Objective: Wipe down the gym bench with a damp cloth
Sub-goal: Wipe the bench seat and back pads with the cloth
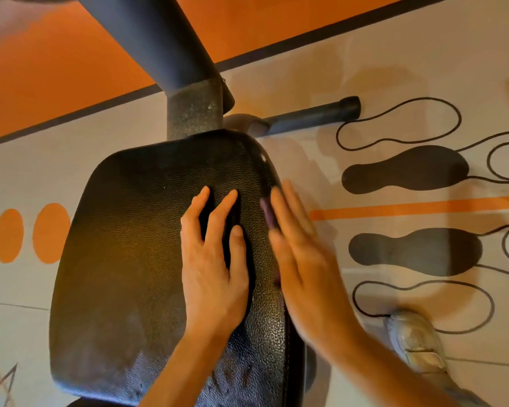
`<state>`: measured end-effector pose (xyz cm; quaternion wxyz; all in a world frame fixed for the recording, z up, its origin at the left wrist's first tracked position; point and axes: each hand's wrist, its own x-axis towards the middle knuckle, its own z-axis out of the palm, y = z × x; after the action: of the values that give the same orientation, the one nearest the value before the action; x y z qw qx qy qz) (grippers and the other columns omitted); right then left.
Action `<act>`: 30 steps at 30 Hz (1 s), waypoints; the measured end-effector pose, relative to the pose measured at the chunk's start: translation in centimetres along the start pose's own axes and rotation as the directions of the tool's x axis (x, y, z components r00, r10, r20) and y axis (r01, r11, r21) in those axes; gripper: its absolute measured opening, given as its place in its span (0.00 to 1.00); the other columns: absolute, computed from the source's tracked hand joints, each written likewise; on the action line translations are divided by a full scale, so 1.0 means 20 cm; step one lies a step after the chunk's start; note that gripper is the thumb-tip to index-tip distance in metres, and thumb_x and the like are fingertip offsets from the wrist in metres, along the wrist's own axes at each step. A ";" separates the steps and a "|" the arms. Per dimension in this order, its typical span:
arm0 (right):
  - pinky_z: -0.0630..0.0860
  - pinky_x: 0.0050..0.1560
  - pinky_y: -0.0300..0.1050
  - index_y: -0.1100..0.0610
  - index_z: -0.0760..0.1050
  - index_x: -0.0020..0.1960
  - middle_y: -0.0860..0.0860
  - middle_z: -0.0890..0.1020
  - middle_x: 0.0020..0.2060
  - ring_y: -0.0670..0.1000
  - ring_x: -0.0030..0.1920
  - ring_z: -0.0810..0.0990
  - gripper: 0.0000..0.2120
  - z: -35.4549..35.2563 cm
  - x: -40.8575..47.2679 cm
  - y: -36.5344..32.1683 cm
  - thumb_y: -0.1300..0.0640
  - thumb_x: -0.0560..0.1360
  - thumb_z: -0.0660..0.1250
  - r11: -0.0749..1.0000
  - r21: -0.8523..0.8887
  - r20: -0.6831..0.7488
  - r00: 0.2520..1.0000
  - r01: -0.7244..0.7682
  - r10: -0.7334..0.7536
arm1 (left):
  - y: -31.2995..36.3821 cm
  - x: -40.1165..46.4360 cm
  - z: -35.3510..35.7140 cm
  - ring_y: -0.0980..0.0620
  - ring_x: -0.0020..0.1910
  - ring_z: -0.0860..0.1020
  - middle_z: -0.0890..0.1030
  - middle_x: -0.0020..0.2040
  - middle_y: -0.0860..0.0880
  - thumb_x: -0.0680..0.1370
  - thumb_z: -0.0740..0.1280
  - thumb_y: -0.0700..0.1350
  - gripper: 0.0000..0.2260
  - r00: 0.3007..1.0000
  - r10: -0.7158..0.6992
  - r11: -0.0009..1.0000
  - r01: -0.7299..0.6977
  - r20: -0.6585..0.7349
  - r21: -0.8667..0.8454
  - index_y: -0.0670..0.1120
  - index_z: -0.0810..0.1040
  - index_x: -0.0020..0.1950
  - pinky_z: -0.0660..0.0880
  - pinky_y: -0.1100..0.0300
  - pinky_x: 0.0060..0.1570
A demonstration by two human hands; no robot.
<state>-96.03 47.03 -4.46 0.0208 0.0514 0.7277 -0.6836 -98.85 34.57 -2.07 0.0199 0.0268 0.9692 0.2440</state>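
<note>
Head view: one black bench pad, one purple cloth, two hands, one grey shoe. Floor beige with orange band, orange dots left of pad, four footprint marks right of it. Left hand flat on pad, fingers straight and spread. Right hand, blurred, fingers straight, presses cloth against pad's right edge.

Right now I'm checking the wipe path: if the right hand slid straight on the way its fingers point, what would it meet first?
Probably nothing: the right hand points up along the bench pad's right side. Beyond lies the frame bar, though depth is unclear.
</note>
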 end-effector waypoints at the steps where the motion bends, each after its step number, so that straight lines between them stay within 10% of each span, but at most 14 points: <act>1: 0.72 0.61 0.36 0.41 0.61 0.72 0.46 0.70 0.71 0.40 0.59 0.74 0.18 0.00 0.13 0.02 0.52 0.83 0.50 0.995 0.095 -0.008 0.999 -0.035 0.036 | 0.00 0.00 0.00 0.56 0.75 0.60 0.59 0.76 0.55 0.82 0.56 0.51 0.19 1.000 -0.003 1.000 0.003 -0.001 -0.001 0.57 0.67 0.73 0.66 0.54 0.70; 4: 0.79 0.49 0.47 0.43 0.71 0.65 0.51 0.82 0.48 0.46 0.43 0.80 0.15 -0.02 0.29 0.01 0.53 0.83 0.52 0.942 0.262 -0.038 0.973 -0.212 0.229 | 0.01 -0.01 0.00 0.55 0.76 0.60 0.60 0.76 0.56 0.82 0.56 0.50 0.19 1.000 -0.011 1.000 0.011 -0.004 0.000 0.57 0.67 0.73 0.66 0.56 0.70; 10: 0.53 0.73 0.30 0.49 0.51 0.77 0.43 0.53 0.78 0.40 0.76 0.51 0.24 0.02 0.14 -0.04 0.50 0.82 0.49 0.980 -0.199 -0.004 1.000 0.004 -0.005 | 0.01 0.00 0.00 0.55 0.76 0.59 0.59 0.76 0.57 0.81 0.56 0.51 0.19 1.000 -0.029 1.000 0.029 -0.004 -0.001 0.62 0.65 0.72 0.65 0.53 0.71; 14: 0.71 0.66 0.55 0.52 0.60 0.76 0.53 0.74 0.67 0.50 0.61 0.75 0.21 0.02 0.59 0.02 0.51 0.83 0.51 0.986 -0.071 -0.008 0.989 -0.150 0.150 | 0.02 0.00 0.01 0.55 0.77 0.58 0.59 0.76 0.57 0.81 0.56 0.51 0.19 0.999 -0.033 0.999 0.032 0.012 0.004 0.62 0.65 0.72 0.64 0.51 0.72; 20: 0.53 0.70 0.26 0.44 0.49 0.77 0.37 0.52 0.77 0.39 0.76 0.52 0.25 -0.04 -0.01 -0.03 0.46 0.82 0.48 0.990 -0.139 0.035 0.999 -0.005 0.010 | 0.02 0.00 0.00 0.55 0.77 0.58 0.59 0.76 0.58 0.81 0.56 0.51 0.19 0.999 -0.051 0.999 0.052 0.003 -0.008 0.63 0.64 0.72 0.66 0.42 0.71; 23: 0.66 0.69 0.35 0.53 0.60 0.76 0.49 0.69 0.72 0.43 0.72 0.66 0.22 0.00 0.33 0.00 0.51 0.82 0.51 0.986 -0.162 0.009 0.999 0.042 -0.042 | 0.02 -0.01 0.00 0.56 0.77 0.57 0.59 0.76 0.58 0.81 0.55 0.51 0.19 0.998 -0.059 0.998 0.059 0.006 -0.008 0.63 0.65 0.72 0.64 0.41 0.71; 27: 0.76 0.42 0.36 0.59 0.74 0.61 0.47 0.76 0.37 0.44 0.37 0.76 0.16 0.02 0.83 0.00 0.54 0.83 0.51 0.972 -0.211 0.115 0.985 -0.102 0.128 | 0.03 -0.01 0.01 0.55 0.77 0.58 0.59 0.76 0.58 0.82 0.56 0.50 0.18 0.998 -0.067 0.998 0.067 0.006 -0.015 0.61 0.67 0.72 0.65 0.41 0.71; 30: 0.69 0.58 0.27 0.52 0.63 0.74 0.52 0.79 0.59 0.48 0.59 0.77 0.20 -0.03 0.47 0.02 0.53 0.83 0.52 0.990 -0.119 0.080 0.993 -0.078 0.088 | 0.03 -0.01 0.00 0.56 0.77 0.57 0.59 0.76 0.58 0.82 0.56 0.50 0.19 0.998 -0.069 0.997 0.069 0.007 -0.031 0.60 0.67 0.72 0.65 0.42 0.71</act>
<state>-105.41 48.00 -5.69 0.0830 0.0515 0.7617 -0.6405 -98.72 35.13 -1.77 0.0317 -0.0062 0.9655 0.2583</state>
